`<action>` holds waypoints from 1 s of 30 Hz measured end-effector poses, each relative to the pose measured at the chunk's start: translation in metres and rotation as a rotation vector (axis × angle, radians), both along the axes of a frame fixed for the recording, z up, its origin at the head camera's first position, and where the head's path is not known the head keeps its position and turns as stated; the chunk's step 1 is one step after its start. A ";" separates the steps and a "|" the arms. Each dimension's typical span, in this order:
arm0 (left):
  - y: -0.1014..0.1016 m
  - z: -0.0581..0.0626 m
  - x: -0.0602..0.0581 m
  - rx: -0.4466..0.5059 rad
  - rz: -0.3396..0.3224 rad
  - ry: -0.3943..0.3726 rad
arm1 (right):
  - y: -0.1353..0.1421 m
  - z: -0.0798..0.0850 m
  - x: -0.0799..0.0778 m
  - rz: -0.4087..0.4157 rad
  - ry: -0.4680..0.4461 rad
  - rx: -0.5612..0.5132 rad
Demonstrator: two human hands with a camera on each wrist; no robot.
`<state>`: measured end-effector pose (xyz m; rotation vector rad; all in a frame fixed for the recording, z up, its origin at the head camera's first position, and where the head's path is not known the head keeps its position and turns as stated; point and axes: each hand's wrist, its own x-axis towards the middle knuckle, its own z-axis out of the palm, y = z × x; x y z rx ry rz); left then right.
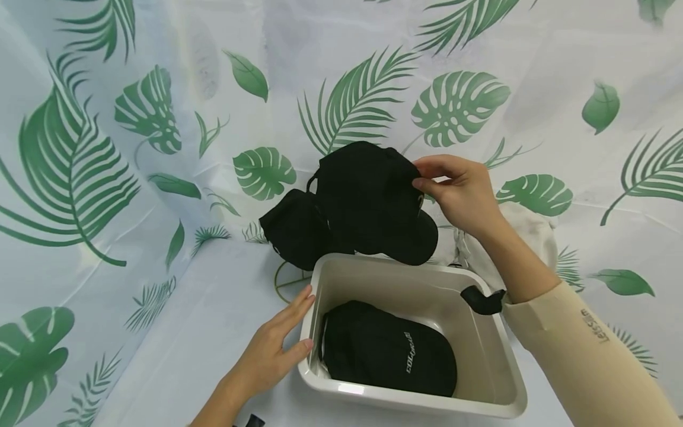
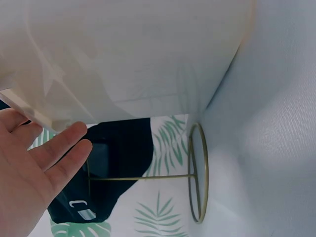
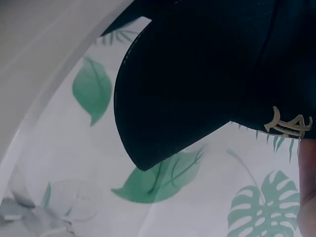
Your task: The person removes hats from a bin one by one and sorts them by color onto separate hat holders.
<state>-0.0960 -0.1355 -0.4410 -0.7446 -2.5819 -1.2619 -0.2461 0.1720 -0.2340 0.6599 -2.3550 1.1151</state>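
A black baseball cap (image 1: 368, 201) is up behind the bin, its brim pointing down and right. My right hand (image 1: 461, 190) pinches its right edge between thumb and fingers. In the right wrist view, the brim (image 3: 173, 94) and a light metallic emblem (image 3: 289, 123) show. My left hand (image 1: 269, 350) rests with extended fingers against the left side of a beige plastic bin (image 1: 427, 401). Inside the bin lies another black cap (image 1: 373, 350) with white lettering. To the left of the pinched cap, a further black cap (image 1: 301, 231) sits over a gold wire stand (image 2: 197, 173).
Behind the bin's right corner is a pale, crumpled cloth item (image 1: 533, 237), partly hidden by the right forearm. A leaf-printed sheet (image 1: 341, 35) forms the backdrop. The bin stands on a pale surface (image 1: 197, 332).
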 end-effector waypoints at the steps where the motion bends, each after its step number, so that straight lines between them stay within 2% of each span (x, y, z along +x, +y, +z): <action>1: 0.000 0.000 0.000 0.001 0.000 0.001 | -0.002 0.000 -0.002 0.004 -0.001 -0.008; 6: 0.000 0.001 0.000 -0.003 0.005 0.003 | -0.012 -0.001 -0.009 0.029 -0.009 -0.043; 13: 0.000 0.002 -0.001 -0.007 0.009 0.007 | -0.036 0.010 0.004 0.084 -0.010 -0.071; 15: 0.000 0.002 -0.001 -0.008 0.009 -0.002 | -0.040 0.008 0.002 0.091 0.003 -0.060; 22: -0.001 0.001 0.000 -0.013 0.013 0.020 | -0.039 -0.016 -0.034 0.119 0.022 -0.053; 30: 0.000 0.000 0.000 -0.012 0.015 0.028 | -0.051 -0.026 -0.048 0.143 0.012 -0.045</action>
